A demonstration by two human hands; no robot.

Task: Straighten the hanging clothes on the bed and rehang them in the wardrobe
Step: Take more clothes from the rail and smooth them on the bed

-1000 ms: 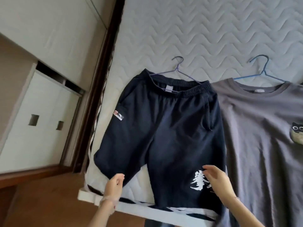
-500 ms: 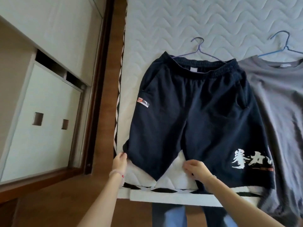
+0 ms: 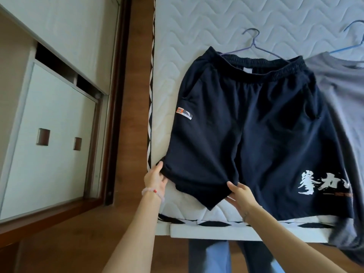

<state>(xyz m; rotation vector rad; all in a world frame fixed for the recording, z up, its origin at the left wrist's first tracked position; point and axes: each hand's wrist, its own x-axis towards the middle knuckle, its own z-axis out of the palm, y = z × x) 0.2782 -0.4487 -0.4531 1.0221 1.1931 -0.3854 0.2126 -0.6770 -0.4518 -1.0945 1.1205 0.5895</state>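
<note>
Navy shorts [image 3: 246, 125] lie flat on the bed [image 3: 197, 26], waistband on a purple hanger [image 3: 254, 44]; left hand [image 3: 155, 178] grips the outer hem corner; right hand [image 3: 241, 196] pinches the same leg's inner hem. A grey T-shirt [image 3: 344, 95] on a blue hanger [image 3: 352, 38] touches the shorts' right side; the wardrobe [image 3: 49, 125] stands left.

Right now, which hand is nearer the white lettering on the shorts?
Right. The right hand pinches the shorts hem just left of the white lettering; the left hand grips the hem's far corner, farther left.
</note>
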